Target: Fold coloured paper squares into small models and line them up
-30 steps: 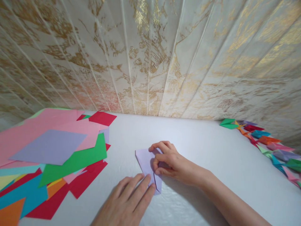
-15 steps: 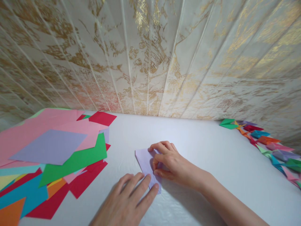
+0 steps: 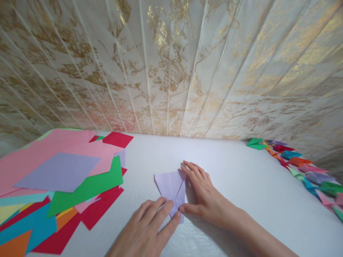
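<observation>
A small folded lilac paper (image 3: 170, 185) lies on the white table (image 3: 230, 178) in front of me. My left hand (image 3: 147, 228) lies flat with its fingers stretched out, the fingertips pressing the paper's near tip. My right hand (image 3: 203, 196) rests flat beside the paper's right edge, fingers extended along it and thumb touching the lower corner. Neither hand grips anything.
A loose heap of coloured paper squares (image 3: 59, 185) covers the left of the table, a lilac sheet (image 3: 60, 172) on top. A row of folded paper figures (image 3: 297, 164) runs along the right edge. A cream and gold panelled wall (image 3: 171, 64) stands close behind.
My right hand has uncurled from on top of the paper and now lies flat along its right edge, uncovering the fold. The left hand has barely moved. The view tilted slightly down.
</observation>
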{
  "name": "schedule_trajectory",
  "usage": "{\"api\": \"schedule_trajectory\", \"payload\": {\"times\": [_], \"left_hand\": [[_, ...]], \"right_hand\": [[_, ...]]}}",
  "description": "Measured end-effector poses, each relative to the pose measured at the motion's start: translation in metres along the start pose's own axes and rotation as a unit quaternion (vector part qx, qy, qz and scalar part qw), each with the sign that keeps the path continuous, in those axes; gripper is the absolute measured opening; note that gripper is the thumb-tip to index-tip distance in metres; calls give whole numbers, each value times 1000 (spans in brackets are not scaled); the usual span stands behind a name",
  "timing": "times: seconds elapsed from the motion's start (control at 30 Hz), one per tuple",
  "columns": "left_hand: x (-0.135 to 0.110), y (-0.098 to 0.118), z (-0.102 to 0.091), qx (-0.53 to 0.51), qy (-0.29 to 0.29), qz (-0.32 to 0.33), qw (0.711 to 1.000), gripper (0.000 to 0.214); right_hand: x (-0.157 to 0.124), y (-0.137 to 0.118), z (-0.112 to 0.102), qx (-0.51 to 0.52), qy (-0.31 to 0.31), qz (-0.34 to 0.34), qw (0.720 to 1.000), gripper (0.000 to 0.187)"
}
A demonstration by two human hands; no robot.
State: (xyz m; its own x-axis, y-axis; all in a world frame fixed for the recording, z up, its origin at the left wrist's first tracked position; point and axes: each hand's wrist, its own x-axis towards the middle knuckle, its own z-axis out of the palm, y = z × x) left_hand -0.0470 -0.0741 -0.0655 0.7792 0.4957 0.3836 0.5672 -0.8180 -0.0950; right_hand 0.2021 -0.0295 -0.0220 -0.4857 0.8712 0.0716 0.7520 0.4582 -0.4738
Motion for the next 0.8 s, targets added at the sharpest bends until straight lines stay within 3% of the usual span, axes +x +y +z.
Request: {"api": "schedule_trajectory", "payload": {"times": [0.2,0.33,0.43,0.53,0.6,0.67,0.8], "left_hand": [[13,-1,-33,-11,-52,5,999,72],[9,-2,-37,-33,-44,-14,998,72],[11,-3,-37,-64,-51,-13,997,69],[25,2,-39,-100,-69,-5,993,66],[38,6,-43,-142,-103,-19,984,58],[50,7,-45,-210,-130,-43,968,57],[63,1,-44,-277,-146,-134,940,63]], "right_hand": [[16,20,10,-24,126,33,991,67],[41,34,1,-9,180,73,981,56],[39,29,-10,4,200,69,977,48],[15,11,-17,38,154,16,987,44],[-6,1,-20,122,64,-30,990,43],[-23,-2,-22,185,6,-30,982,49],[-31,3,-19,235,-22,-8,972,54]]}}
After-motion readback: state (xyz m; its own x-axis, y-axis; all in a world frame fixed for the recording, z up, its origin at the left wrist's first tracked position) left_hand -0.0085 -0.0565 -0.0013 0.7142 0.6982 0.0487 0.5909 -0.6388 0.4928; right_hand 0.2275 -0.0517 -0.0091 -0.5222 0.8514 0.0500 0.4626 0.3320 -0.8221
